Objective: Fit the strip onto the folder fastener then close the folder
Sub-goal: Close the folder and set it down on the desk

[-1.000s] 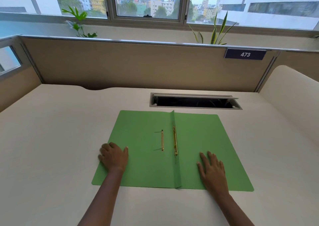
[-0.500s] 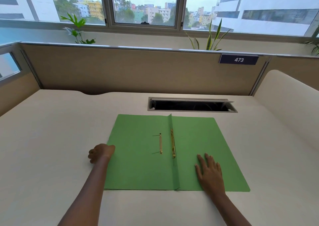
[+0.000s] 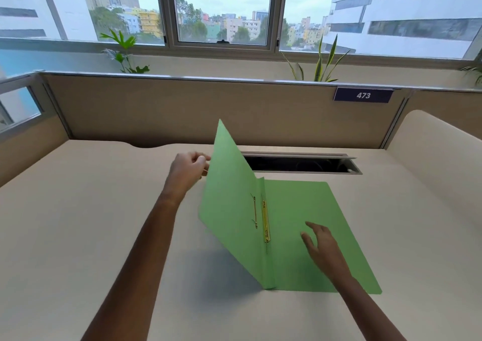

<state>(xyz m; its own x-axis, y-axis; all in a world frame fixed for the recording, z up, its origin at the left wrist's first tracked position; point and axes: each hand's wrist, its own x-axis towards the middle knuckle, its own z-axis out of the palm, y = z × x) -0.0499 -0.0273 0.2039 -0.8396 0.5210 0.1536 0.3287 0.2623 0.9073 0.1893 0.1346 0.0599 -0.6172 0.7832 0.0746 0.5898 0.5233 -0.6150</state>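
One green folder [image 3: 307,236] lies at the centre of one desk [image 3: 78,223], its left cover raised steeply, its right cover flat. The left hand [image 3: 189,167], at 10 o'clock from the spine, pinches the raised cover's outer edge. The right hand [image 3: 322,244], at 4 o'clock, hovers fingers spread, gripping nothing. Two brass parts show: one fastener [image 3: 265,222] along the spine, one strip [image 3: 254,214] on the raised cover.
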